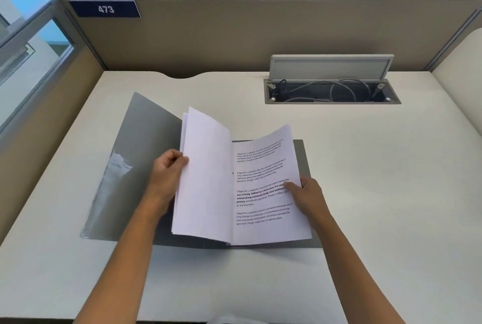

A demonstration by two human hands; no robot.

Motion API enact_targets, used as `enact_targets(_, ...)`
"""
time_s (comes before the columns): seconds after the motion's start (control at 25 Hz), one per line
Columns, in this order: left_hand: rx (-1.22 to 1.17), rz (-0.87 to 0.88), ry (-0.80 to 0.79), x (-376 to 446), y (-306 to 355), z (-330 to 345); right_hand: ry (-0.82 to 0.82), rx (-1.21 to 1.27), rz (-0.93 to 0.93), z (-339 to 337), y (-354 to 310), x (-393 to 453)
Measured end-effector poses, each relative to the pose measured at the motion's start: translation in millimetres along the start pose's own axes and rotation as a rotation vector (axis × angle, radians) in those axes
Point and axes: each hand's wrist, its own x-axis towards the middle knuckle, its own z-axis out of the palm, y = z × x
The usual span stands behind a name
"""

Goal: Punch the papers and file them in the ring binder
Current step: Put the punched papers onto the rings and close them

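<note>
A grey binder (135, 167) lies open on the white desk, its left cover tilted up. White papers sit at its spine. My left hand (167, 175) grips the outer edge of several blank-backed sheets (206, 180) and holds them raised toward the left. My right hand (305, 193) holds the right edge of the printed page (263, 193), thumb on top of the text. That page curls up at its far end. No hole punch is in view. The binder's rings are hidden under the papers.
The desk (378, 193) is bounded by tan partition walls (208, 36) at the back and both sides. At the back right an open cable tray (331, 94) with its lid raised holds wires. A label reading 473 (105, 9) hangs on the back wall.
</note>
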Motion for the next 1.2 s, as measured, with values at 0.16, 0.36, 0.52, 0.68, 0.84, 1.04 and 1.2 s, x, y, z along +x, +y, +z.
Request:
enact_targets(0.16, 0.199, 0.03, 0.073, 15.2, -8.1, -33.1, 0.026, -0.036, 0.046, -6.8, 17.5, 12.0)
enact_targets(0.36, 0.124, -0.098, 0.111, 12.8, -13.5, -21.4, 0.031, -0.086, 0.074, -8.3, 32.9, 18.8)
enact_targets(0.52, 0.214, -0.089, 0.091, 11.7, -16.6, -16.7, 0.026, -0.109, 0.091, -9.2, 39.1, 19.1)
enact_targets(0.68, 0.268, -0.029, 0.178, 21.5, -11.7, -29.0, 0.03, -0.085, 0.079, -8.1, 41.2, 17.8)
enact_targets(0.84, 0.198, -0.076, 0.142, 11.4, -10.8, -13.8, -0.068, 0.072, 0.012, 6.5, 26.7, 8.7)
enact_targets(1.04, 0.195, -0.148, -0.008, 0.9, -23.5, 13.0, -0.143, 0.107, -0.104, 25.7, 0.0, 1.2)
enact_targets(1.2, 0.294, -0.082, 0.107, 15.7, -14.2, -23.7, -0.032, 0.035, -0.086, 5.3, 14.8, 13.7)
